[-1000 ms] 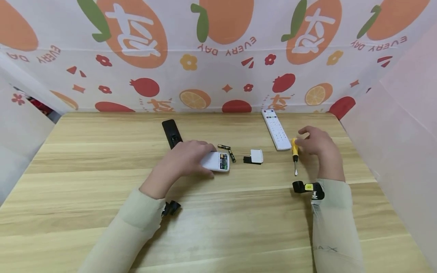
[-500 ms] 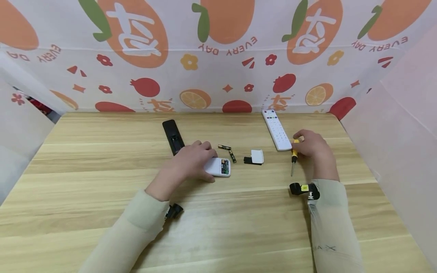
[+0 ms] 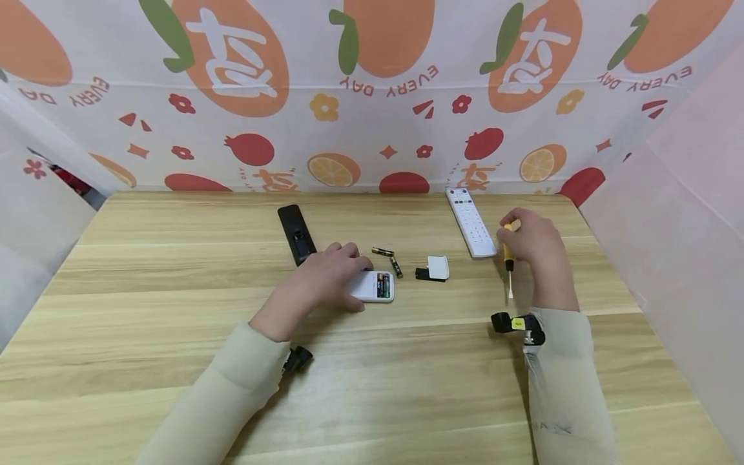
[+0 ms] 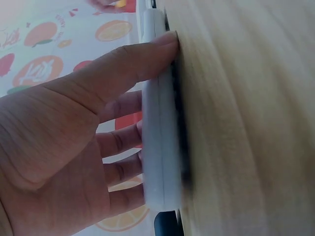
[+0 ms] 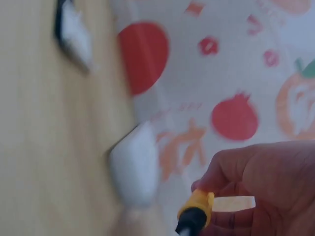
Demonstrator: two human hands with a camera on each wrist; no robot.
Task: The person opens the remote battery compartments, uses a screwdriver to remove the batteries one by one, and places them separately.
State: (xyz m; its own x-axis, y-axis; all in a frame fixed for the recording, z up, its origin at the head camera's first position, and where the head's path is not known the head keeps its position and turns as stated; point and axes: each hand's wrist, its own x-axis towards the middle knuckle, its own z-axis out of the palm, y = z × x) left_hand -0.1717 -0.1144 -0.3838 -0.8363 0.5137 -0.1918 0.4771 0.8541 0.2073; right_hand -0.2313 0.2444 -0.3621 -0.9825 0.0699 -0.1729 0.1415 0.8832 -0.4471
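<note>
My left hand (image 3: 328, 274) grips a white remote control (image 3: 363, 286) that lies face down. Its battery compartment is uncovered at the right end, with batteries (image 3: 383, 285) inside. In the left wrist view, the thumb (image 4: 165, 46) and fingers hold opposite sides of the remote (image 4: 160, 123). My right hand (image 3: 537, 239) pinches a screwdriver by its yellow handle (image 3: 508, 248), blade pointing toward me. The right wrist view shows the screwdriver handle (image 5: 199, 200) between thumb and fingers, apart from the table.
A second white remote (image 3: 471, 223) lies buttons up beside my right hand. Behind my left hand lies a black remote (image 3: 295, 232) with an open compartment. Two loose batteries (image 3: 382, 251) lie mid-table, near a white cover (image 3: 438, 267) overlapping a black cover (image 3: 423, 274). A printed curtain (image 3: 372, 129) hangs behind.
My right hand has taken hold of the screwdriver and lifted it off the table. My left hand has shifted slightly right and toward me with the white remote.
</note>
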